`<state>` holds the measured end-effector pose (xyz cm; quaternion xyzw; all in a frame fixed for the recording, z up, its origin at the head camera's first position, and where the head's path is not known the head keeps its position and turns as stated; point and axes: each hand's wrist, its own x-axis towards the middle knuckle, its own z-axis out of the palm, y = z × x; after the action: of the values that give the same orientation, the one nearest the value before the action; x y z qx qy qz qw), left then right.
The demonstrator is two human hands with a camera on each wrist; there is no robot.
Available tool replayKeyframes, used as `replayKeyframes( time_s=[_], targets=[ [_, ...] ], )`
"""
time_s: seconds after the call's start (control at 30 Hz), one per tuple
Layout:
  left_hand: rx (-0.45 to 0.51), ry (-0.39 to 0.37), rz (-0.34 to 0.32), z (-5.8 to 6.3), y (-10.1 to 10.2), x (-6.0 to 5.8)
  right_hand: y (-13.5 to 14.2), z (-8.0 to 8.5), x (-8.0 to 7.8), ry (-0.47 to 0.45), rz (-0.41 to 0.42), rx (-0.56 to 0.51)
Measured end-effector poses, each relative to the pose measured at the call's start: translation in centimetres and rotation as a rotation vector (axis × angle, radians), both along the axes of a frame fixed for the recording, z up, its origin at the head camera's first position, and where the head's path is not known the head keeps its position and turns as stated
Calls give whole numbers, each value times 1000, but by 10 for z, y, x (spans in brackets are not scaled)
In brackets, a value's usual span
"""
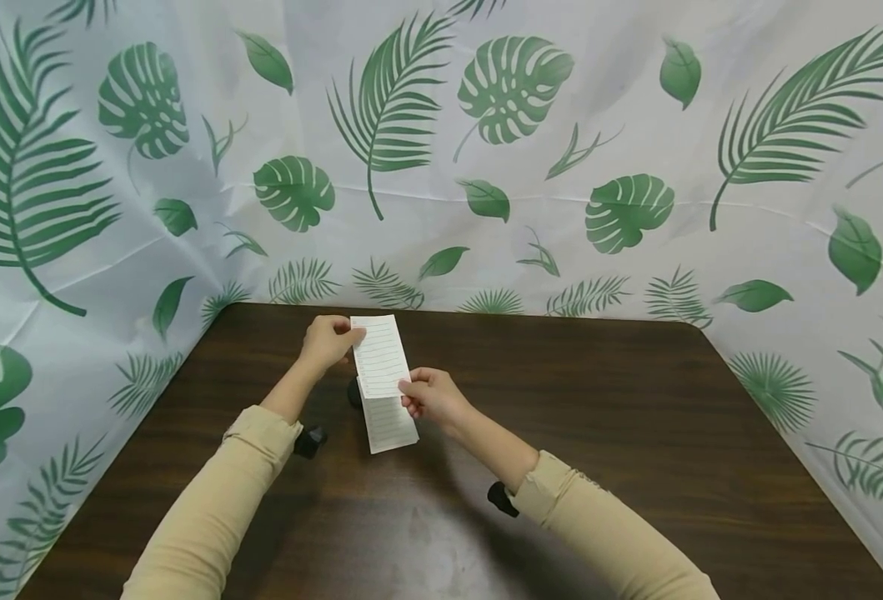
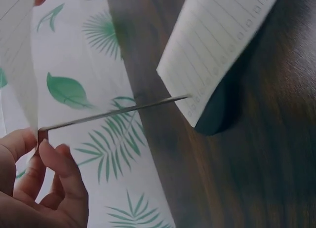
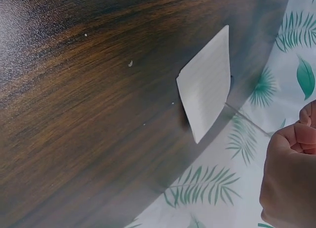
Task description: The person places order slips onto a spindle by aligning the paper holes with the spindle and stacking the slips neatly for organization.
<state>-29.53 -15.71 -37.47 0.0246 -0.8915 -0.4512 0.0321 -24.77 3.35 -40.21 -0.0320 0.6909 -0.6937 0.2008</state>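
A white ruled paper slip (image 1: 379,354) is held up between both hands. My left hand (image 1: 326,342) pinches its upper left edge; my right hand (image 1: 435,396) pinches its lower right edge between thumb and fingers. Below it sits a stack of similar slips (image 1: 392,427), with small check boxes along one edge in the left wrist view. A thin metal spike (image 2: 118,112) rises from that stack on a dark round base (image 2: 215,112) and reaches up to my left fingertips. I cannot tell whether the held slip is pierced by the spike.
The dark wood-grain table (image 1: 599,417) carries a few tiny white specks (image 3: 131,63). Its back edge meets a white hanging cloth (image 1: 516,192) printed with green leaves, which also covers both sides. Black camera mounts (image 1: 309,442) show at the wrists.
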Motion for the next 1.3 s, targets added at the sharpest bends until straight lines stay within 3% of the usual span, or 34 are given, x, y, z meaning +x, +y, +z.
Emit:
replayKeyframes(
  time_s=[0.17,0.53,0.8,1.3],
  targets=[
    [85,-43,-6,-3,-4,-2,-1,-5,-1,-25,-23,2],
    [1,56,35,-11,1,-5,-1,-11,-3,-29,-11,28],
    [22,-2,61,-24,0,-5,0,-18,-3,-33,-23,78],
    [55,-24,72,-38,-1,-7,-2,-31,-2,-4,-21,132]
  ],
)
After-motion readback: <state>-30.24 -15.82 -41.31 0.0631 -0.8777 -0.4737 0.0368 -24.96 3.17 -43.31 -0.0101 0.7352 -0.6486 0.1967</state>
